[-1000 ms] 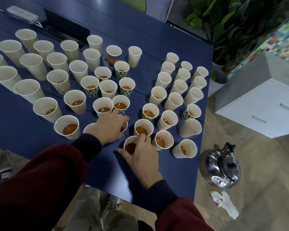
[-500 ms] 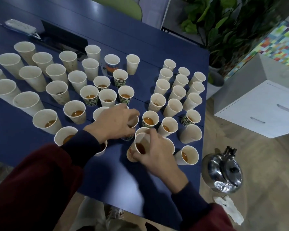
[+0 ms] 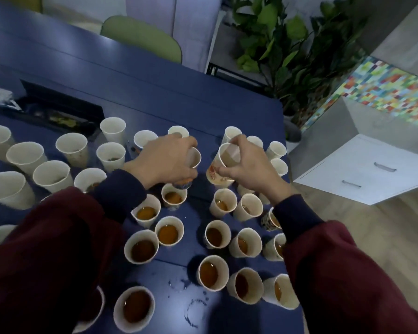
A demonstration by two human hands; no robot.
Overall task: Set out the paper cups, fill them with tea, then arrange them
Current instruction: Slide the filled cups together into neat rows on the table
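Over the dark blue bench [image 3: 179, 100], we are holding a white paper cup [image 3: 195, 158] in the left hand [image 3: 164, 160]'s clamped grip and a tilted orange-patterned paper cup [image 3: 217, 173] in the right hand [image 3: 249, 166]'s. We are judging that levelling both avoids spills.

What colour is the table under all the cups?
Dark blue. The table shows best in the head view, the only one here.

no legible text anywhere.
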